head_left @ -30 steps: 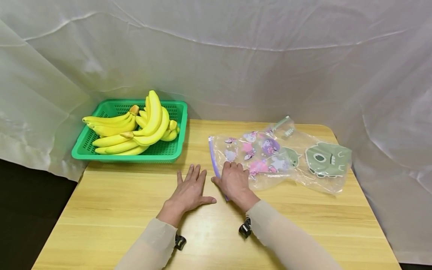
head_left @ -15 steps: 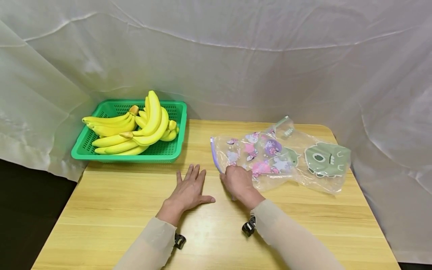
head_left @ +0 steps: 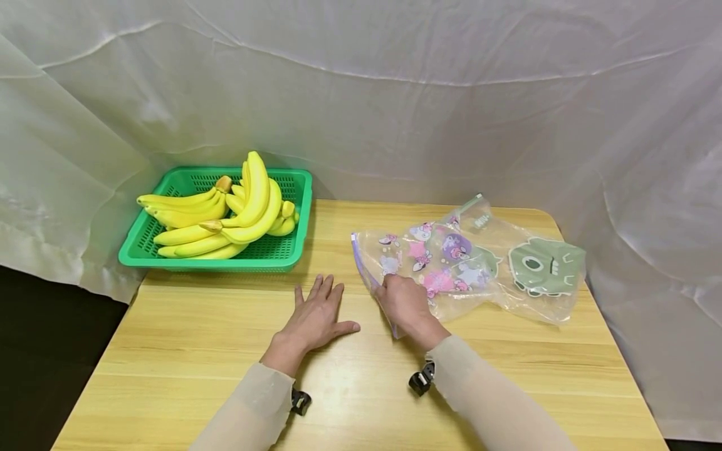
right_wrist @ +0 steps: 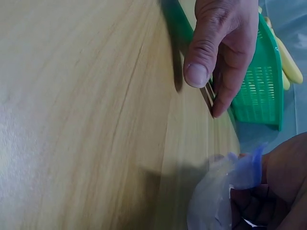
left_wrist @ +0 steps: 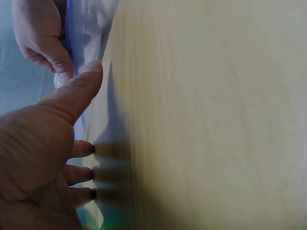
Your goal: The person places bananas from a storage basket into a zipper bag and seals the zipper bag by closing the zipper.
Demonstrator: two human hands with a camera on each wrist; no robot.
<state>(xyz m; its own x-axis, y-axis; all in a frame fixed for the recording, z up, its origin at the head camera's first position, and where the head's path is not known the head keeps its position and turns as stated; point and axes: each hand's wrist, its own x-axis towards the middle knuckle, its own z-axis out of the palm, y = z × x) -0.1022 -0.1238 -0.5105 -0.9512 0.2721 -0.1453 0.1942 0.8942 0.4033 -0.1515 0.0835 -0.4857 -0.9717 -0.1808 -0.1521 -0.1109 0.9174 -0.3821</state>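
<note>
A clear zip bag (head_left: 418, 250) printed with pink and purple cartoon figures lies on the table, its purple zip edge toward the left. My right hand (head_left: 407, 307) pinches that edge near its front end; the right wrist view shows the purple strip (right_wrist: 247, 168) at the curled fingers, lifted a little off the wood. My left hand (head_left: 313, 321) rests on the table with spread, straight fingers, holding nothing, between the basket and the bag. Under the printed bag's right part lies a second clear bag with a green monster (head_left: 544, 266).
At the back left stands a green plastic basket (head_left: 300, 250) with several bunches of yellow bananas (head_left: 248, 216) heaped in it. Pale cloth (head_left: 395, 125) hangs behind and beside the wooden table (head_left: 169, 351). The table's left edge drops into a dark area.
My right hand has shifted slightly right and its fingers have curled onto the bag's zip edge, pulling that edge rightward at the front. The left hand has stayed almost still.
</note>
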